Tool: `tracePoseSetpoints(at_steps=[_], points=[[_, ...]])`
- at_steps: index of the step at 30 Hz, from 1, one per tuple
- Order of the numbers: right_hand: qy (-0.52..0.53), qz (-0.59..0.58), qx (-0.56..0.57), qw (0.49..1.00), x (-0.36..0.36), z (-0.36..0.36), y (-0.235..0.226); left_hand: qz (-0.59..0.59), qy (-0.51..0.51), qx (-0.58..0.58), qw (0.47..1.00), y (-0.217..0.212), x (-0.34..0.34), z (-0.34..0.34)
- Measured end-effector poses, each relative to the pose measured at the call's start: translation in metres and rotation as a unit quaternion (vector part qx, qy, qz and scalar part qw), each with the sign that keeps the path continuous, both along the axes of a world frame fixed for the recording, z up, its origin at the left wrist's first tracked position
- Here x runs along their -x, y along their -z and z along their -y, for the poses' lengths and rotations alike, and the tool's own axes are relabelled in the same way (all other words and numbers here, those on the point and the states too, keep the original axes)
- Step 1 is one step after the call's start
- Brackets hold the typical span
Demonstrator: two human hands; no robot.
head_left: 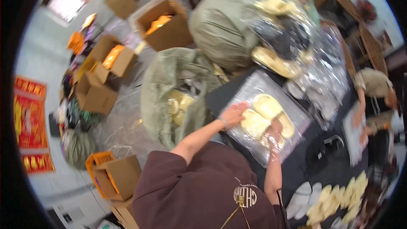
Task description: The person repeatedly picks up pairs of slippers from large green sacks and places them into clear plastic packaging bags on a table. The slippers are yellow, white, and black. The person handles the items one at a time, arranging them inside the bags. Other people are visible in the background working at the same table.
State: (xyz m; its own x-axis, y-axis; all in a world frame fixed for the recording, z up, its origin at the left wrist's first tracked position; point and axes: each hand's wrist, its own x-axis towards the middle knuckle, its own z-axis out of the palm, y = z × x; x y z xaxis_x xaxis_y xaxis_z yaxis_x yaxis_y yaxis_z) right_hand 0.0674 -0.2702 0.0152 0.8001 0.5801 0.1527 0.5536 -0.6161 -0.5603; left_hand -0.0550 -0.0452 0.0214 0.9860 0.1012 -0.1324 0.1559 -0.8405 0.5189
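Observation:
A pair of pale yellow slippers [267,106] lies on a clear plastic bag [299,114] on the dark table in front of me. At the slippers' left side, my left hand [234,114] lies nearly flat with its fingers stretched out, touching the bag and the slipper edge. My right hand [274,128] has its fingers bent over the right slipper and appears to grip it. Shiny clear film wraps its wrist, so the hand seems to reach through the bag. Blur hides the fingertips.
Another person's hands [360,116] rest on a clear bag [354,144] at the table's right. Bagged slippers [275,61] pile up at the back beside a large green sack [227,21]. An open sack [154,97] stands left; cardboard boxes [95,91] lie beyond. Loose yellow slippers [335,199] sit near right.

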Motion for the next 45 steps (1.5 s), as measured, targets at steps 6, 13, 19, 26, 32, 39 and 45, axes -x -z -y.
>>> tracePoseSetpoints(at_steps=[6, 13, 19, 26, 32, 39, 45], points=[[0.091, 0.06, -0.033, 0.993, 0.012, 0.081, 0.026, -0.024, 0.02, -0.101, 0.994, 0.004, 0.005, 0.007], [0.252, -0.123, -0.366, 0.887, 0.036, 0.123, -0.045, -0.032, -0.056, -0.128, 0.99, 0.006, 0.002, 0.02], [0.376, 0.025, -0.409, 0.832, 0.027, 0.136, -0.071, -0.011, -0.063, -0.141, 0.988, 0.005, 0.002, 0.023], [0.335, 0.137, -0.442, 0.821, 0.041, 0.046, -0.176, -0.061, -0.045, -0.139, 0.987, -0.017, -0.008, 0.022], [0.119, 0.03, -0.308, 0.943, 0.05, -0.059, -0.108, 0.068, -0.132, 0.393, 0.908, 0.037, 0.004, 0.019], [0.128, 0.031, -0.071, 0.989, 0.045, -0.062, 0.0, -0.03, 0.002, -0.203, 0.979, 0.025, -0.002, 0.017], [0.32, 0.018, 0.018, 0.947, 0.007, 0.021, 0.007, 0.018, -0.057, -0.148, 0.987, 0.012, 0.002, 0.018]])
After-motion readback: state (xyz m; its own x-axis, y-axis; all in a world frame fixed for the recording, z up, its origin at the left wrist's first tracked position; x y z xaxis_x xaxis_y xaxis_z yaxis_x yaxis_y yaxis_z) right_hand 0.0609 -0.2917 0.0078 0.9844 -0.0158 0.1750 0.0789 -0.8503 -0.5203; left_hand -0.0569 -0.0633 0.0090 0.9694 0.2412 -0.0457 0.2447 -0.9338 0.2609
